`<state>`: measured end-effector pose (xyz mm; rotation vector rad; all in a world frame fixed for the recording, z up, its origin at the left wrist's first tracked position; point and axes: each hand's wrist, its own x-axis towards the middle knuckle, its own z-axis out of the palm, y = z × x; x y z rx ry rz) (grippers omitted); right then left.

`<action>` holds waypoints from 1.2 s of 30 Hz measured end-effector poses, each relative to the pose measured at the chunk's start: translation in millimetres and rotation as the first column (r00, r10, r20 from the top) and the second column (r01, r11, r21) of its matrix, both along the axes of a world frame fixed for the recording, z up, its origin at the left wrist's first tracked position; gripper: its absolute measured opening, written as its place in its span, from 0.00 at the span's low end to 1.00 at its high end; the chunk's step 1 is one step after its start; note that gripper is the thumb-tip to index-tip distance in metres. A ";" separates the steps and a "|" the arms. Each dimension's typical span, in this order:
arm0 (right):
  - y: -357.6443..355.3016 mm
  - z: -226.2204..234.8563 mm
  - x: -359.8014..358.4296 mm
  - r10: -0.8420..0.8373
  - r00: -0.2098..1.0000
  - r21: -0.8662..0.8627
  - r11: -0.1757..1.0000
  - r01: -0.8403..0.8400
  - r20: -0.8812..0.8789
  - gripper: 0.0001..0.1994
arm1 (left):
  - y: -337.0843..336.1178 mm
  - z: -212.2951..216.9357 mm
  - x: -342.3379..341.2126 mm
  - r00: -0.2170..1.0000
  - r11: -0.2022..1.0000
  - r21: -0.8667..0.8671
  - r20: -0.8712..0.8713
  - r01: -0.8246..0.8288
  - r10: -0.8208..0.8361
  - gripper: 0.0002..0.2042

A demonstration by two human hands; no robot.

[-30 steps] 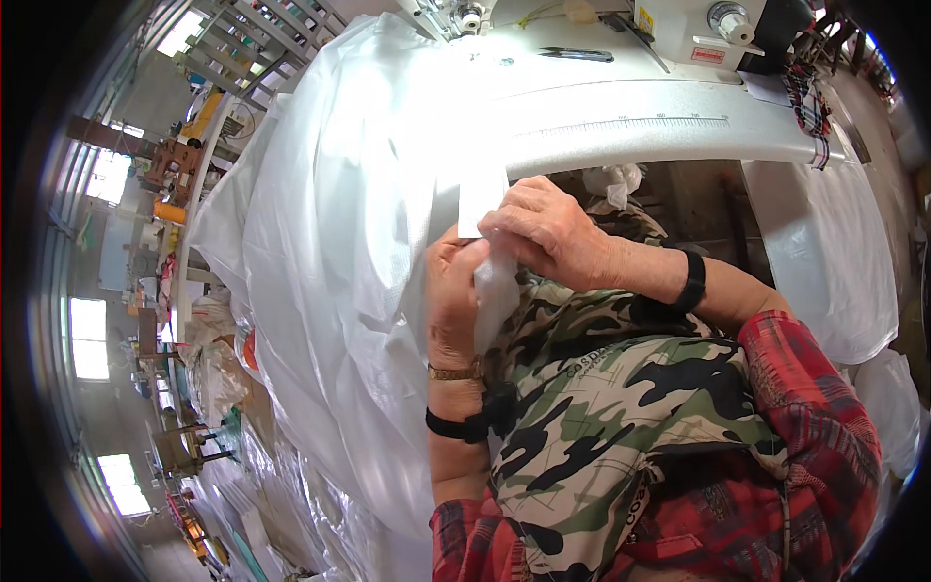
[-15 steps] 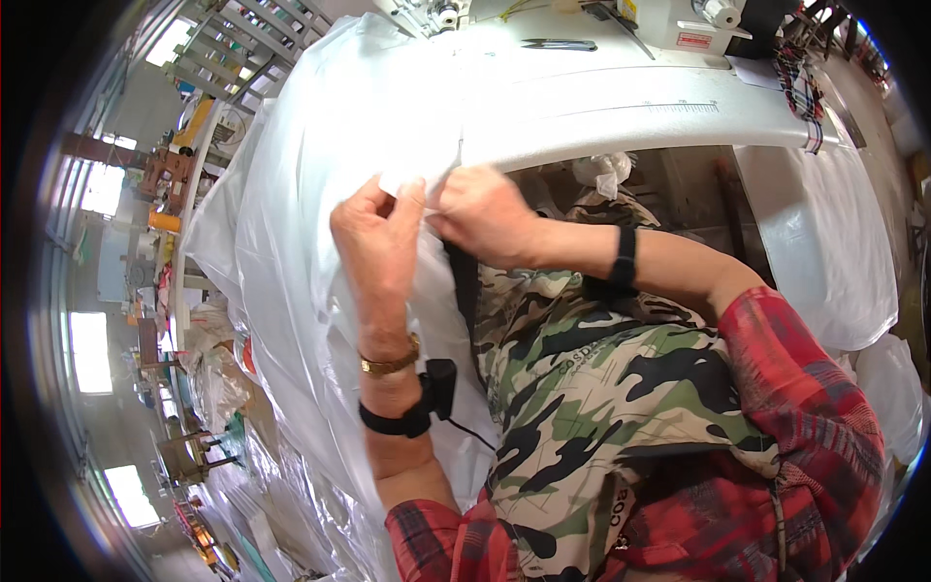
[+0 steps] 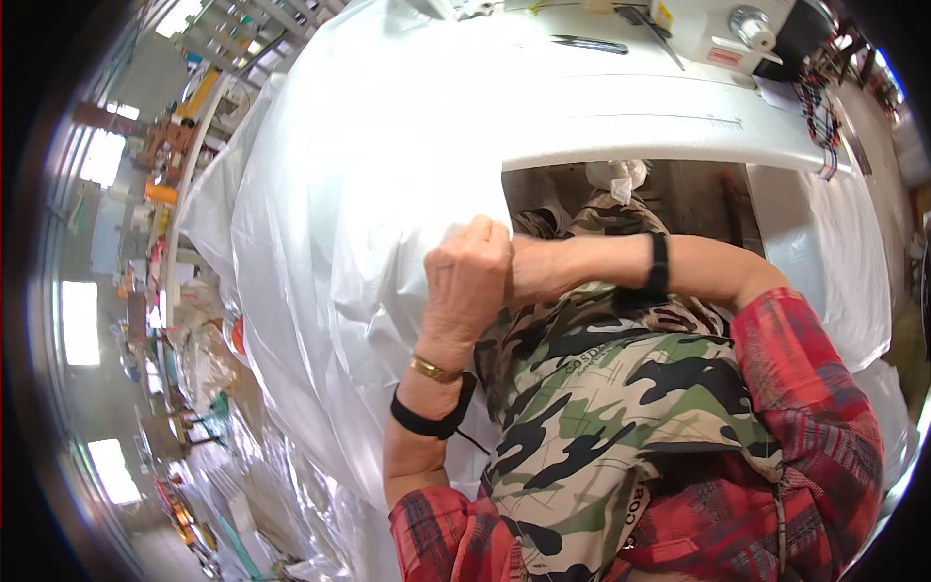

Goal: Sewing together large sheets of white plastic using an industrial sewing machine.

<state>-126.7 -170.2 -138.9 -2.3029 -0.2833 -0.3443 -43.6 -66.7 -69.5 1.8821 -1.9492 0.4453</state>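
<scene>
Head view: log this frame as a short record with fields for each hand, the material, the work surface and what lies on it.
left hand: fist closed on the edge of the white sheet
right hand: hidden behind the left fist, only the forearm shows
material: glossy white sheet, draped off the white table
on table: dark slim tool, sewing machine

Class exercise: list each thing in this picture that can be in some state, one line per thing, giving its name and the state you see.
left hand: closed in a fist on the white fabric's edge.
right hand: hidden behind the left hand; grip cannot be told.
white fabric: draped over the table edge, hanging and creased.
sewing table: partly covered by the fabric.
scissors: lying flat on the table, closed.
black wristband: worn on the left forearm.
</scene>
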 end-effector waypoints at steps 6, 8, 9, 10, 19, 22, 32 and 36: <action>-52.1 87.2 -40.0 -0.239 0.953 -0.427 0.894 0.140 -0.188 0.11 | 11.6 -19.2 -6.3 0.993 0.993 -0.038 -0.053 -0.109 0.107 0.01; -52.6 88.8 -36.7 -0.169 0.945 -0.449 0.847 0.285 0.281 0.10 | 13.0 -23.0 -8.3 0.991 0.990 -0.072 -0.052 -0.124 0.120 0.01; -55.8 85.5 -34.2 -0.158 0.950 -0.459 0.846 0.272 0.270 0.10 | 13.2 -22.7 -9.1 0.992 0.987 -0.095 -0.036 -0.127 0.124 0.02; -60.1 81.6 -31.3 -0.059 0.968 -0.520 0.835 0.181 0.243 0.10 | 13.9 -22.6 -10.9 0.992 0.985 -0.117 -0.019 -0.130 0.128 0.03; -75.2 54.7 -28.9 0.115 0.942 -0.535 0.841 0.076 0.314 0.10 | 29.4 -19.1 -50.0 0.304 0.926 0.196 -0.948 0.323 0.094 0.21; -73.9 55.8 -28.3 0.136 0.947 -0.554 0.831 0.051 0.291 0.09 | 20.3 -49.3 -53.6 -0.660 0.955 -0.181 -0.751 0.234 0.019 0.37; -78.6 43.6 -21.0 0.189 0.934 -0.643 0.764 0.054 0.303 0.09 | -8.1 -69.6 -53.5 -0.888 0.951 -0.126 -0.339 -0.283 -0.309 0.26; -80.9 49.1 -19.9 0.230 0.931 -0.670 0.742 0.020 0.283 0.09 | -11.3 -90.8 -51.1 -0.842 0.927 -0.113 -0.392 -0.357 -0.372 0.13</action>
